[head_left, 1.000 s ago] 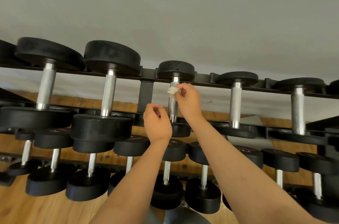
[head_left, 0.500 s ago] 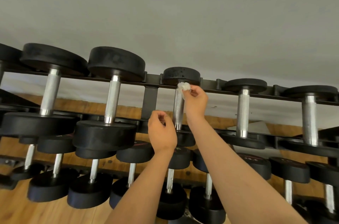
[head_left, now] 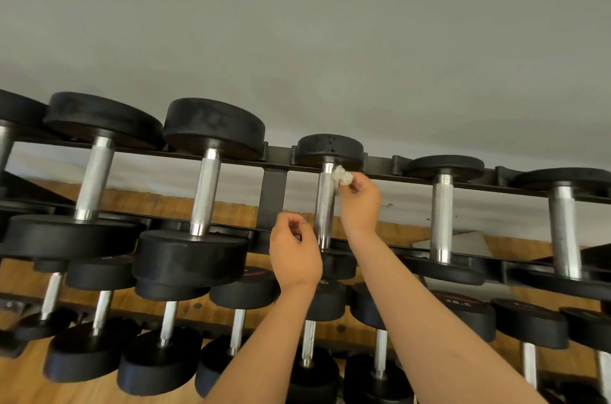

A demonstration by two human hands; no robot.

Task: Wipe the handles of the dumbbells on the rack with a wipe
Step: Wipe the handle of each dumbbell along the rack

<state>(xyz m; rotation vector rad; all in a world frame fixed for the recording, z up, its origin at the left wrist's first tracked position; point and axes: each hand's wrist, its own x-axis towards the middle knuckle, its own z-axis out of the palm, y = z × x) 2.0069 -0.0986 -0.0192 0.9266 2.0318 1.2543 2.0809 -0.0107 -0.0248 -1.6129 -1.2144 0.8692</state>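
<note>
Pinching a small crumpled white wipe [head_left: 342, 176] at its fingertips, the right hand [head_left: 362, 202] holds it against the upper right side of a knurled steel handle [head_left: 324, 205], just under the far black head [head_left: 329, 150] of that dumbbell. The wipe sits above and slightly left of the hand's knuckles, with the fingers curled round it from the right. The wipe meets the handle at its top end only; the metal below is bare. The handle's near end is partly hidden behind the left hand [head_left: 294, 254]. Left hand: fingers curled in toward the palm, nothing seen in them. It is just left of the handle's lower end; whether it touches the metal cannot be told. This dumbbell lies on the top tier of a black rack [head_left: 274, 192], just right of the rack's vertical strut. Same tier: two larger dumbbells [head_left: 205, 192] to the left, two more dumbbells [head_left: 441, 215] to the right, all with heads resting on the rails. The lower tiers carry further black dumbbells [head_left: 246, 288] with steel handles. Wooden floor [head_left: 20, 380] beneath, grey wall [head_left: 330, 39] behind.
</note>
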